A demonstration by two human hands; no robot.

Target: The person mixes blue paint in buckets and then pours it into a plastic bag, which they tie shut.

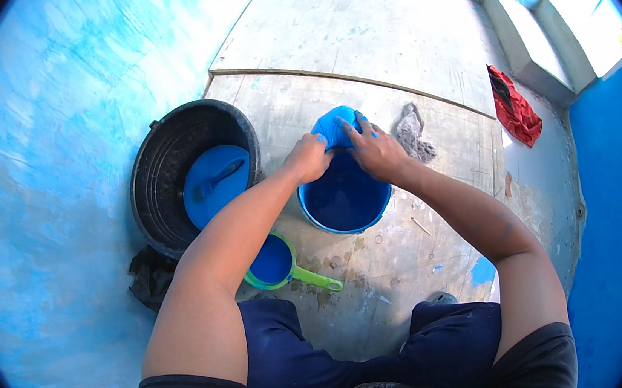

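Note:
A bucket (390,195) of dark blue paint stands on the boards in front of me. Over its far rim, both hands hold a rounded, bright blue thing (333,126); I cannot tell whether it is a paint-covered cloth or a bag. My left hand (309,157) is closed on its left side, fingers curled in. On its right side my right hand (377,149) grips with bent fingers, the fingertips blue with paint. The underside of the blue thing is hidden by the hands and the rim.
To the left, a black tub (154,182) holds lighter blue paint with a paintbrush (220,178) in it. A green dipper (314,277) with blue paint sits nearer me, beside a black plastic bag (151,277). A grey rag (412,135) and red cloth (515,106) lie right.

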